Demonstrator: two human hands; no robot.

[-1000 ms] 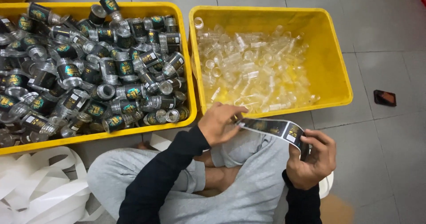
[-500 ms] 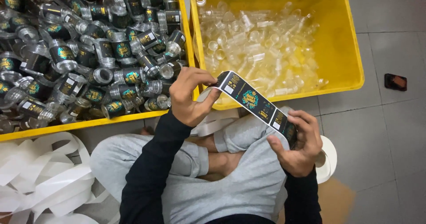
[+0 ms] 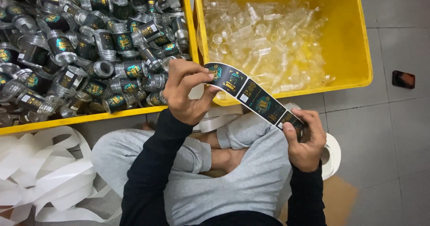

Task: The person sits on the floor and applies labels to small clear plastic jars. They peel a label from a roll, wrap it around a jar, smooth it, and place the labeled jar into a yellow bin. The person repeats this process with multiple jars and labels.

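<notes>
Black label strip [image 3: 251, 94] is held taut between both hands, long axis slanting down-right: left hand [image 3: 186, 91] pinches its upper end beside the labelled-jar bin [image 3: 190, 38], right hand [image 3: 304, 138] grips the lower end.

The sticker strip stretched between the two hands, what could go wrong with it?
The sticker strip is pulled taut between the left hand and the right hand, so it might tear or crease. Its free end is pinched by fingertips, so a peeled label could curl and stick to them. The loose white backing tape piled by the knee could tangle.
</notes>
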